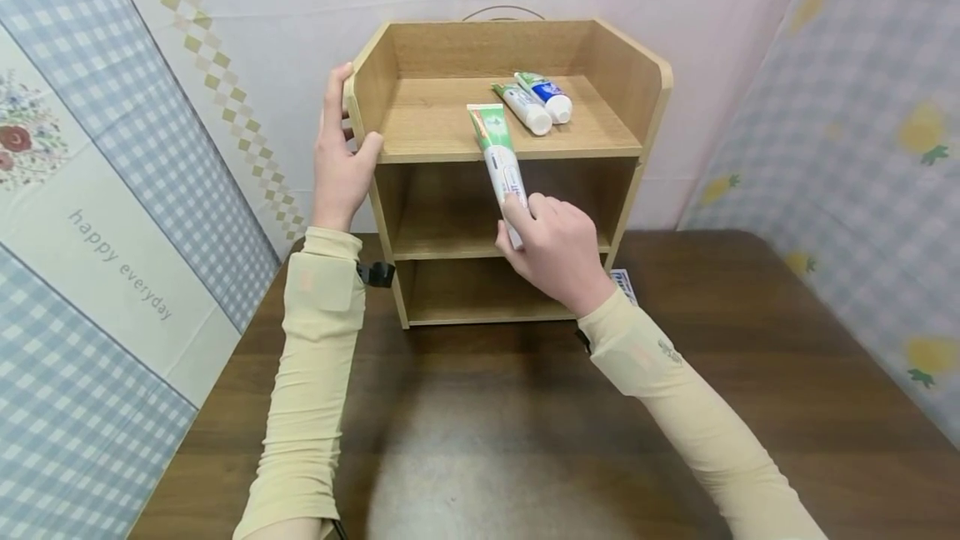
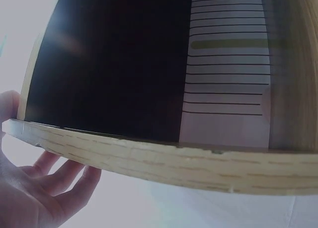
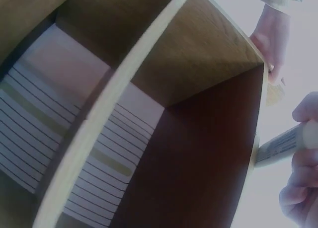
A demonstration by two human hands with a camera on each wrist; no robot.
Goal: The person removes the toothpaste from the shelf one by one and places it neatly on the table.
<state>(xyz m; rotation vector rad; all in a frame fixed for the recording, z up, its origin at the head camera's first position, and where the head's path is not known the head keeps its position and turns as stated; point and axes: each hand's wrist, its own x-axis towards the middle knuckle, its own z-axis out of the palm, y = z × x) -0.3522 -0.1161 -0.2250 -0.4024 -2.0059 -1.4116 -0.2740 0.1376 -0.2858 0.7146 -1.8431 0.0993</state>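
Observation:
My right hand [image 1: 558, 252] grips a green-and-white toothpaste tube [image 1: 501, 158] near its cap end. The tube's flat green end points away from me and overlaps the front edge of the top shelf. On the wooden shelf unit [image 1: 431, 119], two more toothpaste tubes lie side by side: a mostly white one [image 1: 527, 110] and a blue-and-white one [image 1: 546, 93], caps toward me. My left hand [image 1: 341, 161] holds the unit's left side panel. In the left wrist view, the thumb and fingers of that hand [image 2: 35, 193] lie on opposite sides of the panel edge [image 2: 149, 161].
Below the top shelf, the unit has two open compartments [image 1: 495, 290]. It stands on a dark brown wooden table [image 1: 480, 432]. A small blue-and-white printed item [image 1: 624, 285] lies by its lower right side. Patterned cloths [image 1: 840, 148] hang behind and at both sides.

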